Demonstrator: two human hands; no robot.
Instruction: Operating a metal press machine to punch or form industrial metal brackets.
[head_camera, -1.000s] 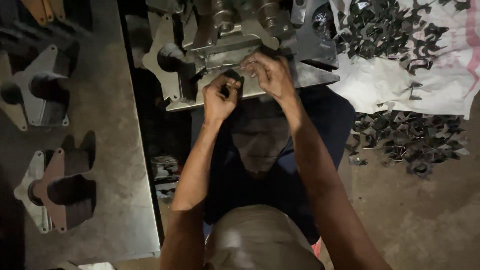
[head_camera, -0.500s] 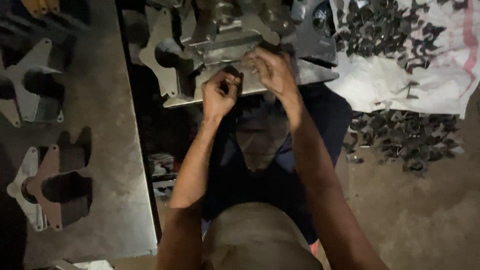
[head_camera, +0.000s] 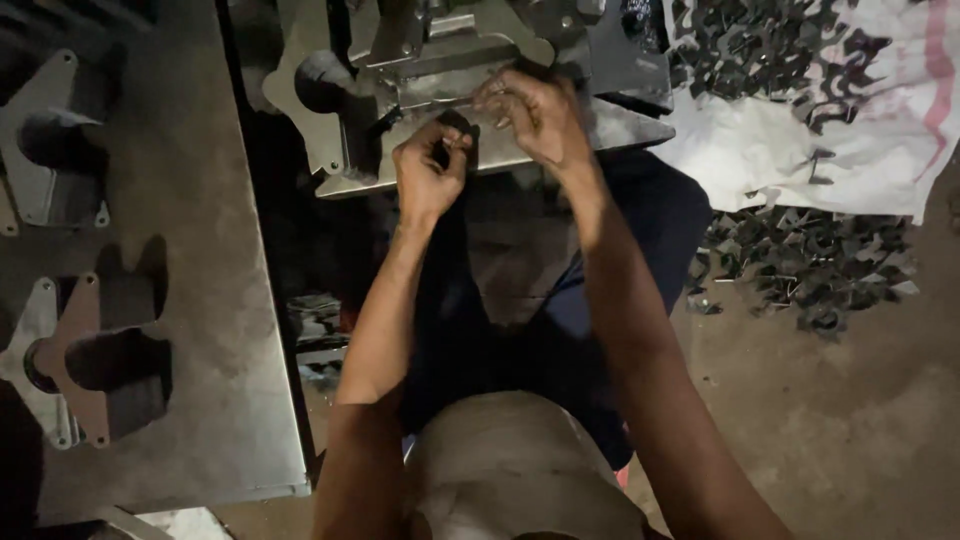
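My left hand (head_camera: 432, 170) is closed around a small dark metal piece (head_camera: 461, 133), held at the front edge of a grey metal press fixture (head_camera: 620, 125). Just to its right, my right hand (head_camera: 530, 115) has its fingers pinched together on the fixture's plate, touching or holding a small part that I cannot make out. Both hands nearly touch each other. My forearms reach up from below, over my dark-clothed lap.
A grey metal table (head_camera: 220, 300) on the left carries several flanged metal brackets (head_camera: 70, 370). A white sack (head_camera: 800, 130) at the upper right holds several small dark stamped pieces, with more (head_camera: 810, 270) spilled on the dirt floor below it.
The view has shifted slightly, so the fixture sits higher in the frame. My hands stay together at the fixture's front edge, with the fingers working slightly.
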